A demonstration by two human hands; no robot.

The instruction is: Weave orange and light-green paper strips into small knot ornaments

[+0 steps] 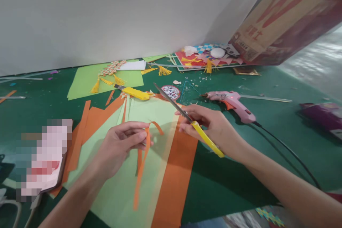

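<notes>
Pinched in the fingers of my left hand point(128, 137) is a narrow orange paper strip point(142, 174); one end hangs down and the other curls to the right. My right hand point(213, 124) grips a pair of scissors point(177, 106) with yellow handles, its blades pointing up and to the left, apart from the strip. Beneath both hands lie light green paper sheets point(112, 199) and a wide orange paper band point(177, 174). Just beyond them rests a yellow utility knife point(136, 93).
A pink hot glue gun point(232, 103) lies at right, its black cord point(291, 156) running toward me. Behind stand a small dish of beads point(171, 92) and a paper bag point(280, 17). At left is a blurred phone point(48, 160). Tasselled woven paper pieces point(113, 67) lie along the wall.
</notes>
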